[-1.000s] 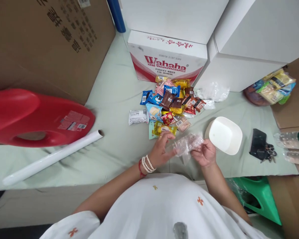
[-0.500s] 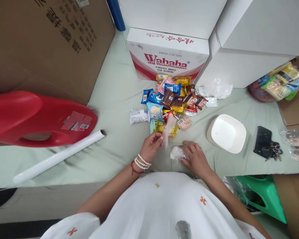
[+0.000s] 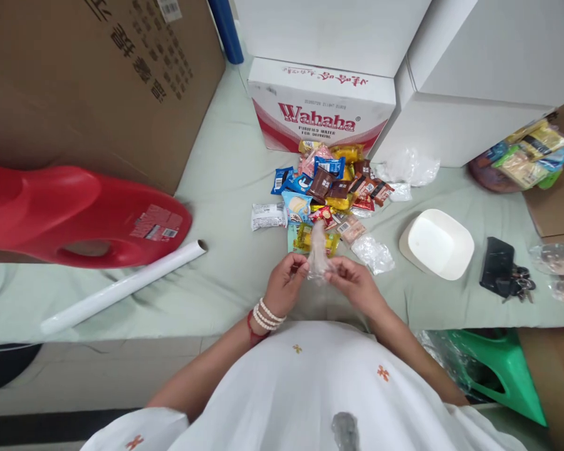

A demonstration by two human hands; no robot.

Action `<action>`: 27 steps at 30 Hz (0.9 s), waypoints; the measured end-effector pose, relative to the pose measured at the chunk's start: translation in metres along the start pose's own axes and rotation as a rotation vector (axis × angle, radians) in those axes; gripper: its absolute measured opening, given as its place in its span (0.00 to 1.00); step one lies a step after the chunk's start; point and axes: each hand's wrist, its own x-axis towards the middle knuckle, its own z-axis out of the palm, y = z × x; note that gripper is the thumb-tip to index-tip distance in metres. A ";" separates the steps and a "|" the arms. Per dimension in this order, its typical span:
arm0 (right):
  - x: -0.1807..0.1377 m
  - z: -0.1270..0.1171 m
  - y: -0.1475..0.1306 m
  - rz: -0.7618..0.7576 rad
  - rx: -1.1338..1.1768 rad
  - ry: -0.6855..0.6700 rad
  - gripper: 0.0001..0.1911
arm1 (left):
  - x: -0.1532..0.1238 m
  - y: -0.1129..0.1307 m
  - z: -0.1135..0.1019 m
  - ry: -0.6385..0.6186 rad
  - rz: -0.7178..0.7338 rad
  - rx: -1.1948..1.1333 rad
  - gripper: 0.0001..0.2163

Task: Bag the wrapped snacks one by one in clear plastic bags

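My left hand (image 3: 286, 283) and my right hand (image 3: 355, 283) both pinch a thin clear plastic bag (image 3: 318, 252) held upright between them, just in front of my body. A second crumpled clear bag (image 3: 373, 253) lies on the green cloth to the right of my right hand. Beyond my hands is a pile of wrapped snacks (image 3: 329, 191). A white square bowl (image 3: 438, 243) sits to the right of the pile.
A red plastic jug (image 3: 75, 216) and a white paper roll (image 3: 122, 287) lie at the left. A Wahaha carton (image 3: 322, 106), white boxes (image 3: 479, 75) and a brown carton (image 3: 89, 81) stand behind. A black phone with keys (image 3: 502, 275) lies right; a green stool (image 3: 493, 376) stands below.
My right hand let go of one crumpled bag, which now lies on the cloth, and came up to grip the bag my left hand holds. The camera shifted slightly.
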 end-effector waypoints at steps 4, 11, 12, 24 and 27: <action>-0.003 -0.032 0.004 0.091 0.072 0.156 0.14 | 0.002 -0.004 -0.019 0.025 -0.285 -0.289 0.22; -0.014 -0.013 0.000 -0.127 -0.191 0.061 0.27 | 0.000 0.010 -0.010 0.017 -0.477 -0.602 0.23; -0.013 -0.005 0.000 -0.172 -0.239 0.055 0.26 | -0.002 0.015 -0.007 -0.012 -0.479 -0.607 0.22; -0.034 -0.060 -0.030 0.005 -0.141 -0.006 0.15 | -0.006 0.046 -0.035 -0.119 -0.612 -0.545 0.16; -0.034 -0.067 -0.027 -0.010 -0.285 0.080 0.15 | -0.005 0.046 -0.032 -0.108 -0.636 -0.538 0.16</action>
